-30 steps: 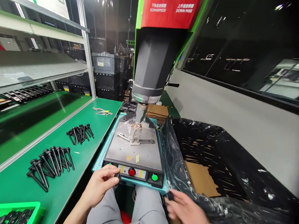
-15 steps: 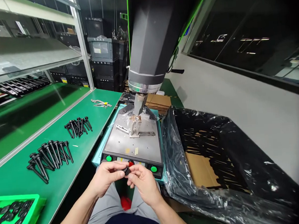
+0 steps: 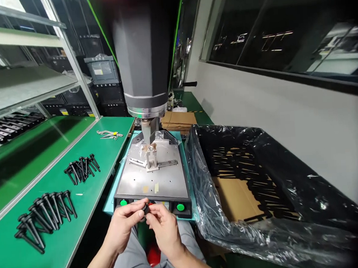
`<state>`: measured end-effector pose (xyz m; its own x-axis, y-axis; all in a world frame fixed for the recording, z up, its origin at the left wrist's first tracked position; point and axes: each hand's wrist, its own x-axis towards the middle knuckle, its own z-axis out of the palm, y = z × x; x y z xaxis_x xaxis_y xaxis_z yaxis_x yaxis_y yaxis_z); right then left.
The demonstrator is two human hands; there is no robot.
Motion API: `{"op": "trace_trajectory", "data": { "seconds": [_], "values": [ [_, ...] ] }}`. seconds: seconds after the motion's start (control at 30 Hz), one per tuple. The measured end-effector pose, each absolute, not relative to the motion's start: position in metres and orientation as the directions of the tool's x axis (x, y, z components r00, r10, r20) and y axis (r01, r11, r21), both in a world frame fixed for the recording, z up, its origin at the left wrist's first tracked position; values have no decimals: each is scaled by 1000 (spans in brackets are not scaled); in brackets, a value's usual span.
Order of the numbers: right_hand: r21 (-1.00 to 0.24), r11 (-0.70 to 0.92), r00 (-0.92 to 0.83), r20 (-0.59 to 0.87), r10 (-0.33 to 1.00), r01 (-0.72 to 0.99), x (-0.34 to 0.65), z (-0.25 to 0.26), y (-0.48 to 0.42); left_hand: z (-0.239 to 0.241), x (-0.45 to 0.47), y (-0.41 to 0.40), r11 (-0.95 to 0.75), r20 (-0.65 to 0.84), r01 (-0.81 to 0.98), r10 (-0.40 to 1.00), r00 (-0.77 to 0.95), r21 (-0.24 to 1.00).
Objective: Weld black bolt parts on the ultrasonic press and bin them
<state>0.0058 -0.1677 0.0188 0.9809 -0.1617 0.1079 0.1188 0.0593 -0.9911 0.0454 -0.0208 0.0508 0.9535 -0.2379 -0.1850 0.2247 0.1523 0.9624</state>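
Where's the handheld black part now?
In the head view, the black part is low, left of centre, between the left hand and right hand, by the red button.

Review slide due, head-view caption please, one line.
Left hand and right hand hold a small black part before the machine, black rods on the green bench.

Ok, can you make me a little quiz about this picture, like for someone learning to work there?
1. Pick one: what are the left hand and right hand holding together?
A) a yellow sponge
B) a small black part
C) a silver spoon

2. True or false: the red button sits between two green buttons.

3. Count: how many groups of black screw-like parts lie on the green table?

Key: 1. B; 2. True; 3. Two.
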Motion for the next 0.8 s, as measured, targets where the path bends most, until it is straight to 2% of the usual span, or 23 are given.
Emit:
{"op": "trace_trajectory", "data": {
  "seconds": [0.13,0.23,0.33,0.43,0.53,0.6,0.67,0.73,0.8],
  "values": [
    [-985,11,963,165,-214,171,9,9,-168,49,45,-27,67,-148,166,-214,965,984],
    [-982,143,977,98,-190,127,13,5,-169,46,44,-30,-40,-86,80,-206,975,996],
    [-956,285,990,24,-140,63,18,2,-174,43,46,-33,-180,73,-110,-201,977,978],
    [-938,347,997,-31,-70,-5,22,4,-183,44,46,-36,-264,194,-259,-250,949,929],
    [-930,366,998,-59,-38,-41,23,8,-192,48,44,-42,-256,235,-309,-283,930,916],
    [-960,280,995,-10,-96,17,21,10,-197,49,43,-46,-244,229,-295,-266,936,924],
    [-989,74,978,114,-175,129,19,12,-201,47,42,-50,-236,196,-253,-239,951,938],
    [-958,-153,941,272,-202,244,17,14,-205,45,42,-53,-234,169,-222,-227,959,947],
    [-901,-285,904,387,-180,328,17,15,-208,43,42,-55,-244,169,-226,-232,958,943]
  ]
}}
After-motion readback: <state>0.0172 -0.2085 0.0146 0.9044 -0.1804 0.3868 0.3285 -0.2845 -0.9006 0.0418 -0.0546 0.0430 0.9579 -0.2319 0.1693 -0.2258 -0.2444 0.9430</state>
